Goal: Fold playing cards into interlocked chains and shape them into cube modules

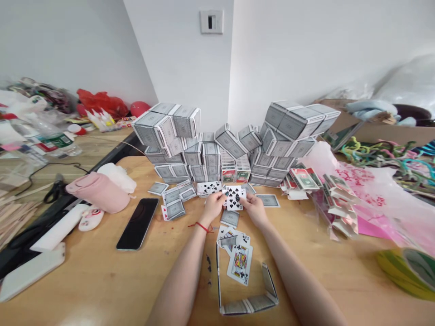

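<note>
Between my two hands is a playing card, a ten of spades (234,199), held face up over the table. My left hand (215,204) pinches its left edge, and my right hand (253,206) grips its right edge. Another spade card (207,188) lies just left of it, partly behind my fingers. Below my hands a face-down card (229,218) rests on the wood. A king of clubs (239,265) and other loose cards lie between my forearms, inside a bent strip of joined cards (251,304) standing on edge.
A structure of folded-card blocks (204,158) stands behind my hands, with red and green card boxes (235,175) at its middle. A phone (137,224) lies left, beside a pink pouch-like item (98,192). To the right are opened card boxes (340,199) and yellow-green tape (408,271).
</note>
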### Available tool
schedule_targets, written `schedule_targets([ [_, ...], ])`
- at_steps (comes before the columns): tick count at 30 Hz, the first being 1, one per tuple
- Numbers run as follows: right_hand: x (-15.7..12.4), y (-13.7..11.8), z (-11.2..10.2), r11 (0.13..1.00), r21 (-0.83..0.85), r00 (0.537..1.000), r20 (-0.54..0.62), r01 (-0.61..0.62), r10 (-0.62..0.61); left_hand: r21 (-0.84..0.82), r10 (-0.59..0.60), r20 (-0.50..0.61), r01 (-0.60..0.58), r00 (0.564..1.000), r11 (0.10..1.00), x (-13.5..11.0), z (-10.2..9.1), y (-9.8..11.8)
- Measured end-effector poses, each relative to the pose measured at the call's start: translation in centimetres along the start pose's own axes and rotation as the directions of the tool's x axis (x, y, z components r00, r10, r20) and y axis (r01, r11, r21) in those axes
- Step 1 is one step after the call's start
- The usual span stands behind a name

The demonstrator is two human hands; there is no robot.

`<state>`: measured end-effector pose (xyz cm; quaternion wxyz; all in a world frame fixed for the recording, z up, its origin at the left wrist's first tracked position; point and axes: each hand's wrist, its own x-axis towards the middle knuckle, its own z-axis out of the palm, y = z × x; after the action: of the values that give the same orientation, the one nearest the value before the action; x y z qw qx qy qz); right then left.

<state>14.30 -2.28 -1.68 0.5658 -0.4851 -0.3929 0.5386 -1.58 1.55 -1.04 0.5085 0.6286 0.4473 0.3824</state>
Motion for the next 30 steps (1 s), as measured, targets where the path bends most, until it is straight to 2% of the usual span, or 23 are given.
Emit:
schedule_targets([
  [6,0.1,0.2,-0.1,1.0,-0.028,1.0,-0.017,-0.004,0.003,0.002,0.01,-0.008,-0.01,1.0,1.0,-0.2,0.0,0.5],
  [9,0.2,0.3,-0.2,1.0,-0.015,1.0,-0.024,0.013,-0.013,-0.067,0.012,-0.005,-0.013,1.0,0.998,-0.3,-0.3,1.0],
  [15,0.3,0.5,-0.3,1.0,0.028,1.0,-0.018,-0.008,0.008,-0.229,-0.073,0.08,0.09,0.994,0.969,-0.4,-0.9,1.3],
  [23,-0.1,-0.2,-0.3,0.988,0.154,0.999,0.034,-0.029,0.024,-0.214,-0.005,0.157,0.039,0.988,0.976,-0.7,-1.5,1.7],
  [30,-0.6,-0.8,-0.2,0.986,0.162,0.998,0.057,-0.036,0.027,-0.297,-0.09,0.219,0.154,0.972,0.942,-0.7,-1.3,1.3],
])
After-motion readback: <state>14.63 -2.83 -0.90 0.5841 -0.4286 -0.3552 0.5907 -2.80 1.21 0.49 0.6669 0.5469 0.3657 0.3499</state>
